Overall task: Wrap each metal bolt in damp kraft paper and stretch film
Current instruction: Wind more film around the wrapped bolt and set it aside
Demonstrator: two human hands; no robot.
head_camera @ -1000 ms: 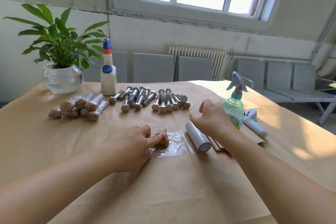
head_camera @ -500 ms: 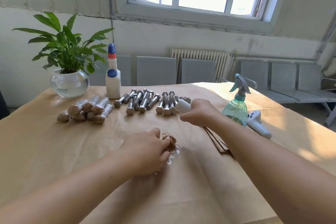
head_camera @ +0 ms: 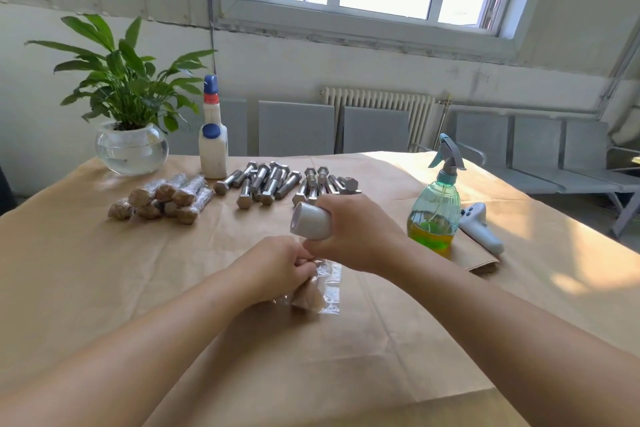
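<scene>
Brown kraft paper covers the worktop (head_camera: 104, 288) beneath you, where your left hand (head_camera: 273, 270) curls its fingers around the paper-wrapped bolt (head_camera: 308, 295) lying in clear stretch film (head_camera: 330, 282). Your right hand (head_camera: 356, 236) grips the white film roll (head_camera: 309, 221) just above it, fingers wrapped round the roll. Farther back lie bare bolts (head_camera: 277, 182), with finished wrapped bolts (head_camera: 162, 199) to their left and a spray bottle (head_camera: 434, 208) at right.

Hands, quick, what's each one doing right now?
Left hand: closed on the paper-wrapped bolt, film around it.
Right hand: closed around the stretch film roll, lifted above the table.
</scene>
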